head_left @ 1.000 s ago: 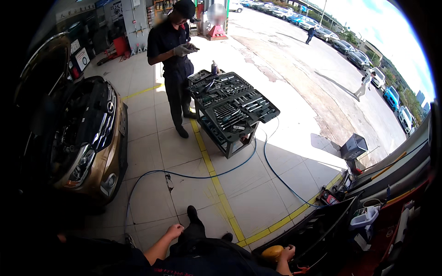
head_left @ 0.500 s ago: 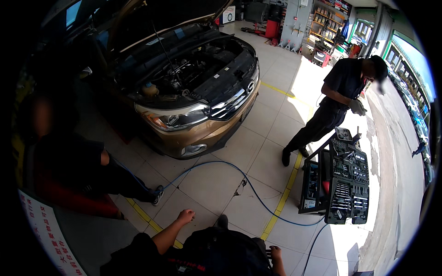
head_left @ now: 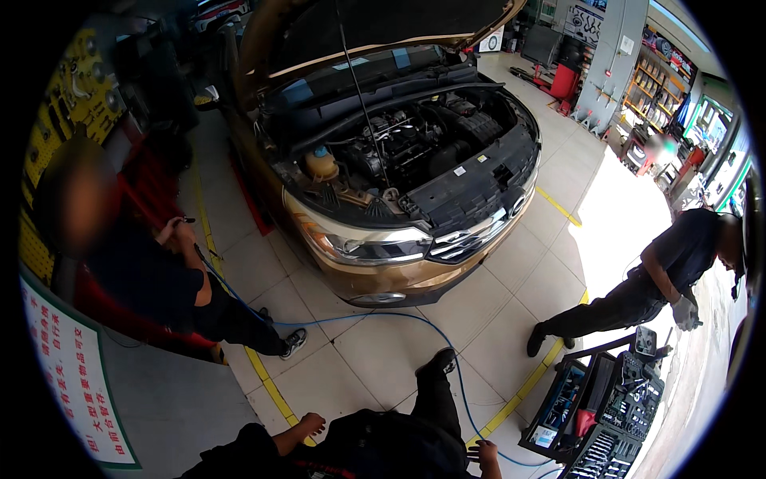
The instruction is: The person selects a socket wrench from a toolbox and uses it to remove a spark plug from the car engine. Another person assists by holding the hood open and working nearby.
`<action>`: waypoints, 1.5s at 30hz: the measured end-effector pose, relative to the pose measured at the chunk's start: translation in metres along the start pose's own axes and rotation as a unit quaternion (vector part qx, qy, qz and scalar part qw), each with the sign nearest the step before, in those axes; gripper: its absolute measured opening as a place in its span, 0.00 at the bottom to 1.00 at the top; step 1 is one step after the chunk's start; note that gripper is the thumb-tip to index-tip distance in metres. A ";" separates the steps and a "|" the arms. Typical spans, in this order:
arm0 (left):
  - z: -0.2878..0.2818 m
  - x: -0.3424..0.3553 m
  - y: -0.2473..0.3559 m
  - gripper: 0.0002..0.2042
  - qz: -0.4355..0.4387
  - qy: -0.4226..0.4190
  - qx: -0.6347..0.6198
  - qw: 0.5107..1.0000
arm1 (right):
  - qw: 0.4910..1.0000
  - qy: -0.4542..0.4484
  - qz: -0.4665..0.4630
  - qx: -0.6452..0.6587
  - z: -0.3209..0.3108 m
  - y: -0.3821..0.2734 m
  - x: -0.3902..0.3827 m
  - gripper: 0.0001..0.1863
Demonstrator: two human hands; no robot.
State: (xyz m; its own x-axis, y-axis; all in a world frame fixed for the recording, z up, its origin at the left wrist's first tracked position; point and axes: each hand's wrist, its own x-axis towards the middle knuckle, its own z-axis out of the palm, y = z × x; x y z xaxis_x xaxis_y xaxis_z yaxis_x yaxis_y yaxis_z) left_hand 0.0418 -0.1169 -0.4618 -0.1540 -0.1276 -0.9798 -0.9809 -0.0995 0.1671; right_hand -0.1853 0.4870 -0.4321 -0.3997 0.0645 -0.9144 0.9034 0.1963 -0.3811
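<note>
At the bottom edge, the left hand (head_left: 307,425) hangs loose over the tiled floor (head_left: 375,359), fingers relaxed and holding nothing. The right hand (head_left: 485,457) is spread, fingers apart and empty, just beside the blue hose (head_left: 459,375) that snakes across the tiles. The person's dark shoe (head_left: 438,363) points forward between the two hands. To the right stands an open tool cart (head_left: 598,415), its trays filled with sockets and wrenches. A yellow floor line (head_left: 267,383) runs on the left. Further off, bare tiles leave walking room up to the brown car (head_left: 399,263) with its hood raised. One person crouches at the left (head_left: 167,287); another bends at the right (head_left: 654,279).
</note>
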 end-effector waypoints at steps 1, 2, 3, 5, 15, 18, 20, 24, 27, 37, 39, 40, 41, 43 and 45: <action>0.005 -0.001 0.030 0.14 0.025 0.031 0.015 0.999 | 1.000 -0.003 0.008 -0.007 0.000 -0.017 0.011 0.17; 0.010 -0.002 0.061 0.15 0.048 0.062 0.033 0.996 | 1.000 -0.014 0.012 -0.019 0.000 -0.032 0.022 0.16; 0.009 0.000 0.093 0.15 0.082 0.079 0.007 0.993 | 0.999 -0.031 0.016 -0.033 0.002 -0.048 0.033 0.16; 0.005 0.004 0.168 0.15 0.154 0.103 -0.036 0.982 | 0.990 -0.090 -0.040 -0.104 0.004 -0.086 0.059 0.16; -0.043 -0.120 0.484 0.13 0.447 0.280 0.015 0.849 | 0.962 -0.063 -0.160 -0.213 0.129 -0.468 0.163 0.16; -0.070 -0.141 0.541 0.13 0.479 0.358 0.013 0.801 | 0.924 -0.048 -0.322 -0.199 0.202 -0.591 0.132 0.16; -0.093 -0.145 0.568 0.14 0.508 0.449 0.034 0.734 | 0.826 -0.006 -0.501 -0.260 0.251 -0.653 0.102 0.15; -0.142 -0.133 0.622 0.20 0.472 0.610 0.156 0.617 | 0.725 0.070 -0.617 -0.298 0.349 -0.746 0.020 0.19; -0.161 -0.119 0.649 0.23 0.440 0.600 0.220 0.631 | 0.641 0.127 -0.671 -0.351 0.398 -0.786 0.027 0.26; -0.163 -0.125 0.650 0.25 0.421 0.552 0.255 0.673 | 0.620 0.181 -0.645 -0.408 0.441 -0.787 0.061 0.32; -0.166 -0.126 0.659 0.24 0.426 0.551 0.253 0.672 | 0.619 0.179 -0.648 -0.406 0.445 -0.791 0.061 0.32; -0.168 -0.126 0.661 0.24 0.424 0.553 0.256 0.670 | 0.620 0.179 -0.647 -0.406 0.445 -0.794 0.061 0.32; -0.167 -0.130 0.657 0.24 0.417 0.551 0.263 0.674 | 0.623 0.182 -0.643 -0.407 0.444 -0.791 0.058 0.32; -0.171 -0.125 0.660 0.24 0.427 0.545 0.283 0.664 | 0.624 0.190 -0.645 -0.397 0.445 -0.798 0.054 0.33; -0.178 -0.111 0.653 0.24 0.427 0.561 0.308 0.639 | 0.623 0.179 -0.645 -0.404 0.449 -0.803 0.061 0.32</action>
State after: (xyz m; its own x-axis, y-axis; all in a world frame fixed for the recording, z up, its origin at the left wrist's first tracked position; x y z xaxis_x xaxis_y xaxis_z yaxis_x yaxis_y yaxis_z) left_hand -0.5603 -0.3436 -0.2240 -0.8210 -0.5376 0.1922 -0.5101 0.8419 0.1759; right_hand -0.8658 -0.1062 -0.2430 -0.8522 -0.4715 0.2269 -0.5215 0.7302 -0.4413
